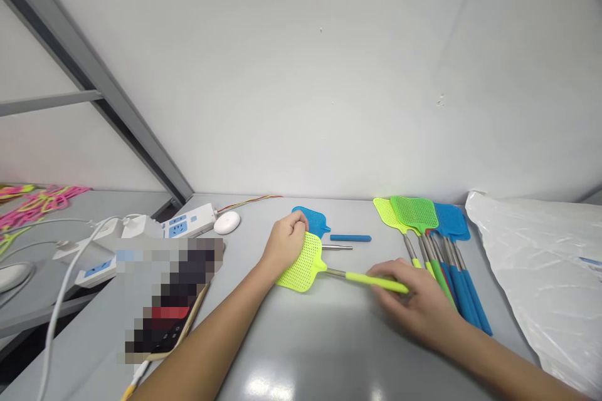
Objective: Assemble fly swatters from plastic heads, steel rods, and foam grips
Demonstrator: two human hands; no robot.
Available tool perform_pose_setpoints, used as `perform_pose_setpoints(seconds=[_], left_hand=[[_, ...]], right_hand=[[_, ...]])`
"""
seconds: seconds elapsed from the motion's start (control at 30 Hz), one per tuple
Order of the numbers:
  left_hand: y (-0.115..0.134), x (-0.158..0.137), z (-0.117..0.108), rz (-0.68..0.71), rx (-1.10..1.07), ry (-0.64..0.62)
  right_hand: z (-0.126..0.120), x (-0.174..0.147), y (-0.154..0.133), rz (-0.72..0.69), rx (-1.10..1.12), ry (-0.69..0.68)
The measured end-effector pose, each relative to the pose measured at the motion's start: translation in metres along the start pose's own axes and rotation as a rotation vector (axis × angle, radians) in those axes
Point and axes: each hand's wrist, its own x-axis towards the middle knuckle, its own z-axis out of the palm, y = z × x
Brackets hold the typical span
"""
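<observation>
A yellow-green fly swatter (301, 267) lies crosswise in front of me, its mesh head to the left and its handle to the right. My left hand (286, 239) is closed at the upper left edge of that head, fingers curled and partly hidden. Around the end of the yellow-green handle, my right hand (414, 301) has thumb and fingers bent. Just behind the left hand is a blue mesh swatter head (313, 220), partly covered. To its right lie a separate blue handle (350, 238) and a thin metal rod (338, 247).
Several fly swatters (446, 263) with green, yellow and blue parts are piled at right, beside a white plastic sheet (540, 276). At left are a power strip (190, 220), a round white device (227, 222), a pixelated dark object (174, 301) and cables. A wall rises behind.
</observation>
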Motion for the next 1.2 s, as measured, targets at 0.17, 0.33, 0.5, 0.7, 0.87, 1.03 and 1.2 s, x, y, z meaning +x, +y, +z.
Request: perform_pose_setpoints(seconds=[0.17, 0.33, 0.5, 0.7, 0.87, 1.03, 1.2], left_hand=[[-0.003, 0.003, 0.001, -0.026, -0.049, -0.016], [-0.002, 0.002, 0.0, -0.025, -0.071, -0.011], [-0.004, 0.001, 0.001, -0.041, -0.073, 0.034], [-0.005, 0.001, 0.001, -0.05, -0.06, 0.084], [-0.003, 0.0, 0.001, -0.053, -0.057, 0.09], [-0.004, 0.0, 0.002, -0.058, -0.058, 0.092], [-0.003, 0.0, 0.002, -0.048, -0.056, 0.091]], right_hand=[[-0.004, -0.005, -0.006, 0.064, 0.283, 0.137], [-0.006, -0.002, 0.001, 0.182, 0.65, 0.36], [-0.01, -0.001, 0.004, 0.174, 0.84, 0.413], [-0.009, -0.006, -0.002, 0.161, 0.831, 0.433], [-0.007, -0.007, -0.002, 0.14, 0.815, 0.456], [-0.006, -0.007, -0.003, 0.131, 0.804, 0.452], [-0.006, -0.006, -0.002, 0.114, 0.812, 0.444]])
